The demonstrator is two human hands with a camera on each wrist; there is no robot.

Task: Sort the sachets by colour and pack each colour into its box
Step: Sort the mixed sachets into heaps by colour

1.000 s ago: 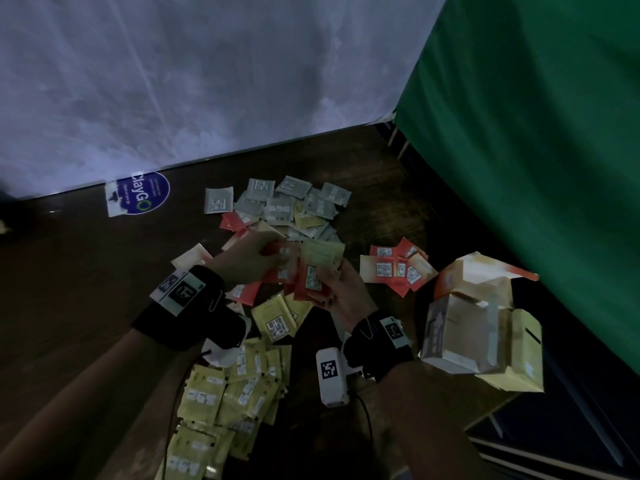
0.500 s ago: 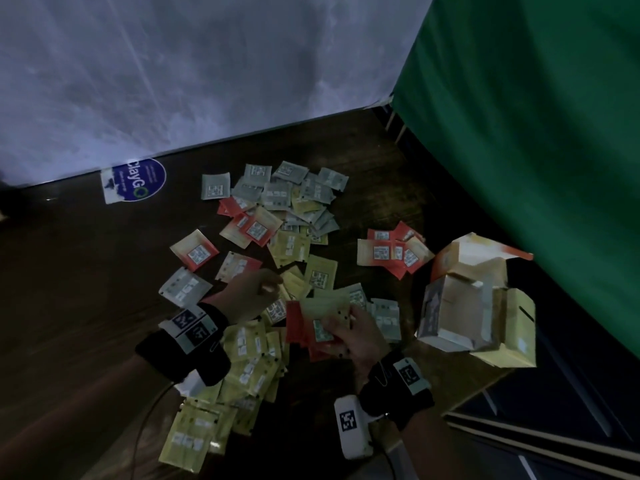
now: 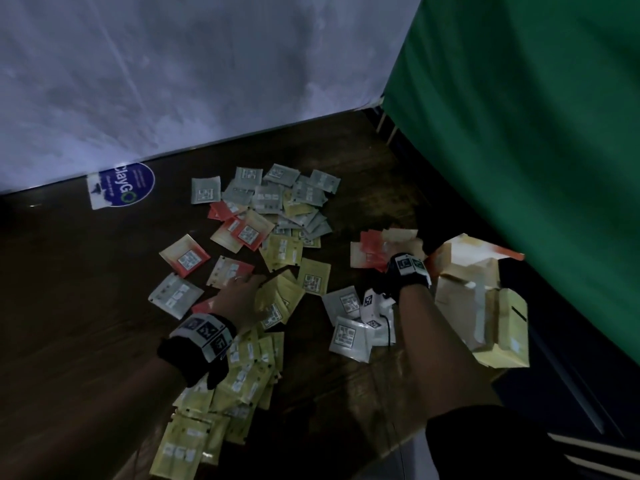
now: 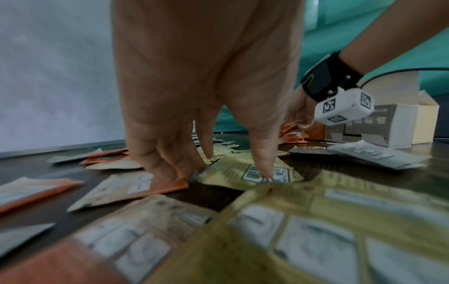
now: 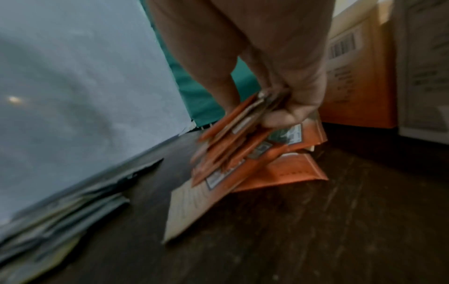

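Orange, yellow and grey sachets lie scattered on the dark wooden table (image 3: 86, 306). My left hand (image 3: 242, 289) (image 4: 226, 171) reaches down with straight fingers. Its fingertips (image 4: 184, 173) touch an orange-edged sachet (image 4: 136, 190), and its thumb rests on a yellow sachet (image 4: 243, 173). My right hand (image 3: 394, 251) (image 5: 257, 109) pinches a bundle of orange sachets (image 5: 230, 140) just above a small orange pile (image 3: 370, 251) (image 5: 279, 173). Beside that pile stand the orange box (image 3: 464, 251) (image 5: 359, 76), a grey box (image 3: 460, 299) and a yellow box (image 3: 505, 327), all open.
A yellow pile (image 3: 242, 372) lies under my left wrist. Grey sachets sit at the back (image 3: 277, 192) and by my right forearm (image 3: 346, 317). A white wall and a green curtain (image 3: 519, 133) close in the table. A blue sticker (image 3: 124, 185) is at the back left.
My right hand has carried its orange sachets from the middle rightward to the orange pile by the boxes. My left hand has moved a little right and settled onto loose sachets.
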